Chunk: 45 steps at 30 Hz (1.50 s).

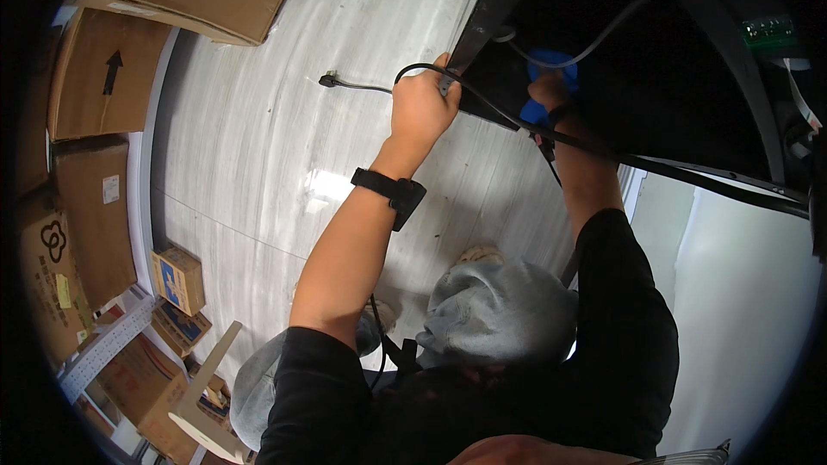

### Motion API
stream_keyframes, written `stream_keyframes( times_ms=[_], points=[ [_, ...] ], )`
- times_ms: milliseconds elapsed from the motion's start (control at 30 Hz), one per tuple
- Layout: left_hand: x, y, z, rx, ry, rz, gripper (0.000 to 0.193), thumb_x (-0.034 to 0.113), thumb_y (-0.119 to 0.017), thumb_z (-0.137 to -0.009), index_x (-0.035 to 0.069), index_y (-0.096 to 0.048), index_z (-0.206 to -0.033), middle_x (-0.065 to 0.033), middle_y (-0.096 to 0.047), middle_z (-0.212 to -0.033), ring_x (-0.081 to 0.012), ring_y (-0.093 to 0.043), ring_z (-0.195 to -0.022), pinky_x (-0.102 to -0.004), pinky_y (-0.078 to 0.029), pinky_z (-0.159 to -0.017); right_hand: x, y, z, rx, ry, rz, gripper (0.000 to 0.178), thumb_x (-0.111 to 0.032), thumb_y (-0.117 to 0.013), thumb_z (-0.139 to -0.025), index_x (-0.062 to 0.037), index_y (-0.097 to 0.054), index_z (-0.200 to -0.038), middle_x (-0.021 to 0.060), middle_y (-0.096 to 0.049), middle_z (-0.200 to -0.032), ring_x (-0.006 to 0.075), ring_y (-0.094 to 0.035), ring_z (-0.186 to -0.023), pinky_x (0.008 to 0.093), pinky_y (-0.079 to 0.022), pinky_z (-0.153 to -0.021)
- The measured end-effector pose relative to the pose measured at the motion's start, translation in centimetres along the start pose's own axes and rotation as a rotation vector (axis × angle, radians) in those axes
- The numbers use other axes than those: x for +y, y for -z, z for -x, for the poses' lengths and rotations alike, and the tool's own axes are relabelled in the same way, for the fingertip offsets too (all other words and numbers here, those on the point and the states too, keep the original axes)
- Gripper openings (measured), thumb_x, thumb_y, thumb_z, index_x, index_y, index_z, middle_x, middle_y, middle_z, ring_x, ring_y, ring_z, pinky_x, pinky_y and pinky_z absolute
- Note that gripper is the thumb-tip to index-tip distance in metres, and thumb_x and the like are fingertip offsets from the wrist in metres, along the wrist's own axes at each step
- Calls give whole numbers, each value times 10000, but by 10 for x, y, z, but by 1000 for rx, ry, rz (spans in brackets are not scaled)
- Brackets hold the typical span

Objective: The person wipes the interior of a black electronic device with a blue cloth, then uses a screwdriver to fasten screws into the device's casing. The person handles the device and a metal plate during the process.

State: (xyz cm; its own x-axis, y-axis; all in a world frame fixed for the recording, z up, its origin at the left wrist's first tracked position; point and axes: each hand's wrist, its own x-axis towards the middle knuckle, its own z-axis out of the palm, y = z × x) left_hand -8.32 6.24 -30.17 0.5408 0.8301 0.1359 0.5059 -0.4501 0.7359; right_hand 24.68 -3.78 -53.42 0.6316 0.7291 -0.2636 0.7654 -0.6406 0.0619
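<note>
My left hand [420,112] is closed round the lower corner of a black metal cabinet [484,33], its fingertips partly hidden by the edge. A black cable [489,102] arches over this hand and runs right along the cabinet's front. Inside the dark cabinet, my right hand [549,89] is closed on a bright blue cloth [556,60], which shows above and below the fist. A grey cable [613,30] curves just above the cloth. Below the right wrist hangs a small black and red part [541,143], too dark to name.
A black plug [328,80] with its cord lies on the grey floor [250,120]. Large cardboard boxes [110,77] stand on shelving at left, with small boxes [177,280] lower down. A green-lit part [767,32] sits at upper right. A white panel [741,293] rises at right.
</note>
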Motion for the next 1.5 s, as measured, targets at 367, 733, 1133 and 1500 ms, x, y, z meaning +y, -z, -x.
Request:
stream_keyframes(
  times_ms=[367, 733, 1133, 1500],
  points=[
    [-4, 0, -1, 11, -17, -48, 319, 245, -727, -768, -51, -642, -685, -179, -626, -586, -328, -626, -528, -372, -506, -531, -113, 69, 161, -132, 197, -48, 644, -156, -627, -785, -193, -427, -1395, 244, -371, -1298, 463, -430, -1144, 530, -488, -887],
    [-8, -3, 0, 9, -16, -16, 302, 250, -710, -761, -44, -667, -706, -174, -634, -598, -314, -647, -555, -376, -529, -564, -157, 4, 26, -15, 199, -260, 550, -426, -600, -840, -127, -567, -1300, 215, -394, -1388, 389, -465, -1200, 472, -478, -915],
    [-7, 2, 1, -18, -21, -42, 262, 183, -693, -735, -7, -691, -915, -183, -615, -600, -327, -632, -551, -386, -524, -574, -164, -35, -41, -188, 172, -1048, 842, -575, -525, -853, -149, -209, -1507, 203, -244, -1521, 397, -283, -1369, 491, -304, -1096],
    [-10, -1, 0, -6, -106, -86, 301, 267, -702, -779, -32, -685, -748, -171, -620, -573, -320, -634, -536, -383, -515, -544, -168, 7, 42, 39, 355, -293, 622, -369, -630, -828, -139, -414, -1364, 240, -338, -1393, 412, -388, -1242, 468, -458, -945]
  ],
)
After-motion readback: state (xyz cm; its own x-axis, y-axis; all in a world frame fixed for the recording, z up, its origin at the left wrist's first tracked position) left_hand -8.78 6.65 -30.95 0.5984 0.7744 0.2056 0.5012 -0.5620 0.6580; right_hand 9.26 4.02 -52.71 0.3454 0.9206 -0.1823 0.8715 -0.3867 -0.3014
